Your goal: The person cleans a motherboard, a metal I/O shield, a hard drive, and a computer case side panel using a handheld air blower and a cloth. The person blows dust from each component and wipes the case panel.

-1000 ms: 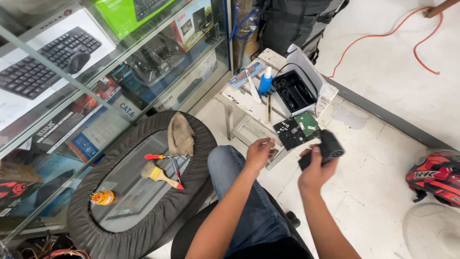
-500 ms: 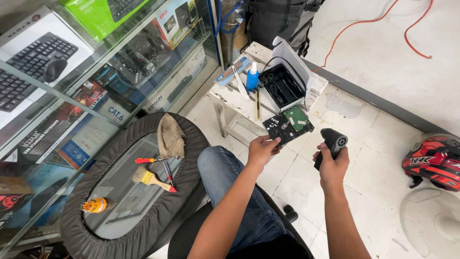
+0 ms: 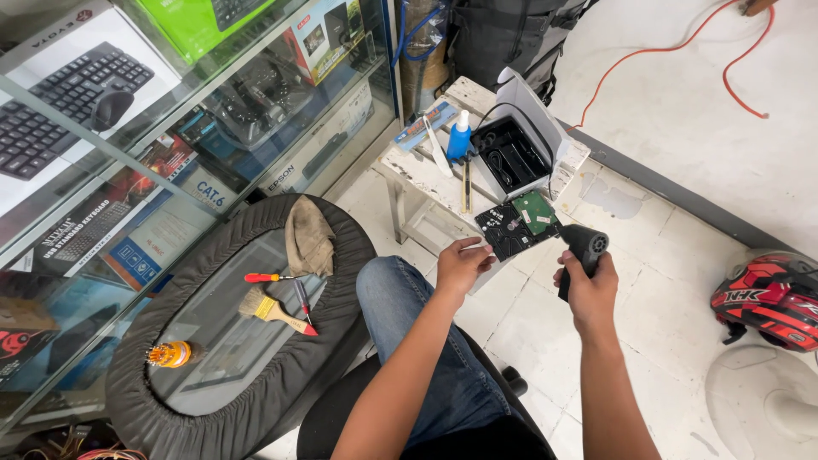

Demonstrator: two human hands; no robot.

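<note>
Glass case, left — white keyboard box (image 3: 60, 94), green box (image 3: 204, 21).

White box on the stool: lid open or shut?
Open. The white box has its lid raised at the back, showing a black tray with cables inside. It sits on the stool.

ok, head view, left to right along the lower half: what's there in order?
Orange screwdriver-bit holder → paintbrush → left hand → right hand gripping a black handheld blower → red helmet.
</note>
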